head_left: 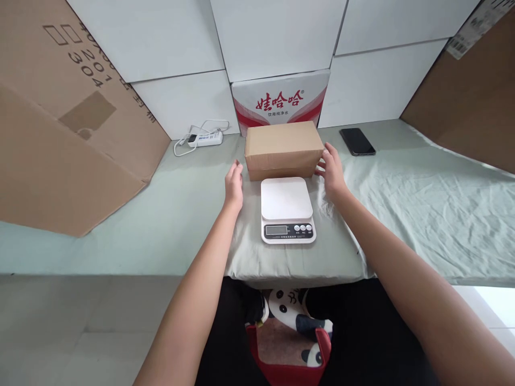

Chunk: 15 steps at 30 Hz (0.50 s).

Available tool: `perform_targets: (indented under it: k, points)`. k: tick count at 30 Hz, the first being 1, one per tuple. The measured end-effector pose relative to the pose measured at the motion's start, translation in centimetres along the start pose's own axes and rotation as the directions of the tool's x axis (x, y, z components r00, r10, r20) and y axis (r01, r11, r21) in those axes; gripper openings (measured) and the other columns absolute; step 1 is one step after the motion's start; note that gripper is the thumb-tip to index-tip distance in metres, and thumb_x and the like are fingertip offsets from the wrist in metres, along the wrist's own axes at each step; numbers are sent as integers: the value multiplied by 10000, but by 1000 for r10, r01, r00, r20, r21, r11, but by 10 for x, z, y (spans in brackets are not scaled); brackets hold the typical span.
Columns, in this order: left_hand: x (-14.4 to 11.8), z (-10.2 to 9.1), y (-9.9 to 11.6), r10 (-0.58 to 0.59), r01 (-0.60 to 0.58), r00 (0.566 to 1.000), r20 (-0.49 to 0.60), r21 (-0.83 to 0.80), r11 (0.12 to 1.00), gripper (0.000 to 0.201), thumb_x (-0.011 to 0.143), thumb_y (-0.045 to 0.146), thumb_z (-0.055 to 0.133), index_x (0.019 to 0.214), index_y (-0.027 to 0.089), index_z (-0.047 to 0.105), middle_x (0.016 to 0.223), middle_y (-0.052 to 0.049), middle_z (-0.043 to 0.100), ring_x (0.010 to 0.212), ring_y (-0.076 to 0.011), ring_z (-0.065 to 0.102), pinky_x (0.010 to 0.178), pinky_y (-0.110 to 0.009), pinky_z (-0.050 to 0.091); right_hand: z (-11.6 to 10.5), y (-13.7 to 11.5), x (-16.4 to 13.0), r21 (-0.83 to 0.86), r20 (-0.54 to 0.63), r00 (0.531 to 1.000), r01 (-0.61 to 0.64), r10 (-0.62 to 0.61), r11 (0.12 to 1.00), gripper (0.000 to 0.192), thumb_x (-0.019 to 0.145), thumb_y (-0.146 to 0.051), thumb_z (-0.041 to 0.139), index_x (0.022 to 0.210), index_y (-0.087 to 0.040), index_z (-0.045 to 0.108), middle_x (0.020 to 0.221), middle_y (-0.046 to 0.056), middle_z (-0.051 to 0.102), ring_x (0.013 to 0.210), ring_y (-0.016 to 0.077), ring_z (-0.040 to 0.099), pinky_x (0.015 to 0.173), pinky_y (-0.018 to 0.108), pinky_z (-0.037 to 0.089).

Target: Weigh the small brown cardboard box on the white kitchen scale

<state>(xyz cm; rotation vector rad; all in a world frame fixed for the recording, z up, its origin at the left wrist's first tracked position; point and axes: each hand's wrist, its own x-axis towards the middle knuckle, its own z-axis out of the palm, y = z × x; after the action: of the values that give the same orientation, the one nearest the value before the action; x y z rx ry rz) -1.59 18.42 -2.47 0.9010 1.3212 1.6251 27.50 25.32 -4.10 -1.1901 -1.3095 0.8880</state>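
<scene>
A closed brown cardboard box [284,140] lies lengthwise on the cloth-covered table, just behind a white kitchen scale [286,199]. The scale's plate is bare, and its small display [277,230] looks blank. Beside the box's left end, with a small gap, is my left hand [234,185]; its fingers point forward, lightly curved, and hold nothing. At the box's right end, my right hand [332,170] has its fingers spread, with the fingertips at or against the cardboard. Some of those fingertips are partly hidden by the box corner.
A black phone [357,141] lies at the back right. A white power strip [205,139] with its cable rests at the back left. White panels and a red-and-white carton [280,99] stand behind. Large cardboard sheets [80,134] flank both sides. A green cloth [132,236] covers the table.
</scene>
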Motion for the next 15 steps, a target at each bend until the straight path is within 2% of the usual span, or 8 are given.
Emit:
perform_targets:
  k: [2, 5, 9, 15]
  points:
    - [0, -5, 2, -29, 30, 999, -33, 13, 999, 701, 1033, 503, 542, 1674, 220, 524, 1860, -77, 380, 1744, -220, 327, 1399, -348, 291, -6, -3, -5, 89, -7, 992, -123, 124, 988, 696, 950, -748, 549, 1577, -451, 501, 1654, 28, 605, 1430, 307, 675, 1203, 553, 594]
    - [-1, -8, 3, -32, 32, 999, 5, 42, 999, 714, 1070, 516, 476, 1721, 225, 464, 1885, -49, 308, 1763, -187, 262, 1407, -323, 255, -10, -5, -11, 116, 0, 989, -149, 150, 982, 681, 918, -744, 586, 1537, -465, 531, 1632, 21, 615, 1456, 313, 657, 1250, 556, 553]
    - [-1, -3, 1, -48, 44, 992, 120, 40, 998, 699, 1093, 544, 442, 1726, 247, 461, 1855, -44, 377, 1739, -199, 330, 1400, -344, 293, -7, -10, -13, 158, 32, 986, -165, 162, 974, 686, 890, -766, 587, 1497, -448, 554, 1589, 22, 644, 1440, 310, 663, 1208, 522, 585]
    - [-2, 3, -2, -39, 33, 976, 213, 31, 999, 682, 1111, 543, 403, 1717, 237, 469, 1832, -52, 427, 1717, -206, 385, 1398, -353, 304, 8, -26, -18, 254, 168, 978, -167, 126, 953, 527, 883, -629, 636, 1368, -423, 620, 1506, -51, 719, 1365, 264, 698, 1247, 466, 553]
